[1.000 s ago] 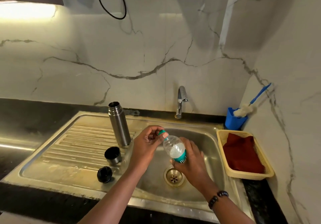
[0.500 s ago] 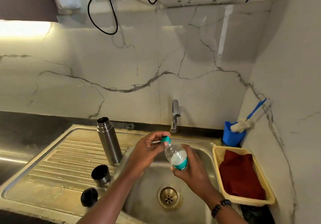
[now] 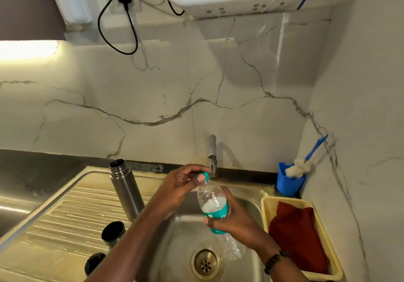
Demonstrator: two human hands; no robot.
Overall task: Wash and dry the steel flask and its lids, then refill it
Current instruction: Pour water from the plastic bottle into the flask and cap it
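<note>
Twisting the teal cap [image 3: 203,175] of a plastic water bottle [image 3: 215,209] is the step in hand, by the look of it: the left hand [image 3: 181,188] is pinching the cap between thumb and curled fingers [image 3: 192,169], while the right hand [image 3: 235,220] is wrapping its fingers around the bottle's labelled middle, holding it tilted above the sink basin [image 3: 253,196] at lower centre. This seems to be the refill stage. The steel flask [image 3: 125,191] is standing upright and open on the ribbed draining surface [image 3: 61,222], left of the hands, with its cup lid [image 3: 113,232] and black stopper [image 3: 94,263] lying nearer the bottom edge. Next, the cap needs to come off and the bottle mouth carried leftward over the flask's narrow neck. The left forearm is crossing between bottle and flask. A tap [image 3: 212,155], a blue holder [image 3: 289,181] with a brush, and a yellow basket [image 3: 328,244] holding a red cloth [image 3: 297,231] are sitting at right.
</note>
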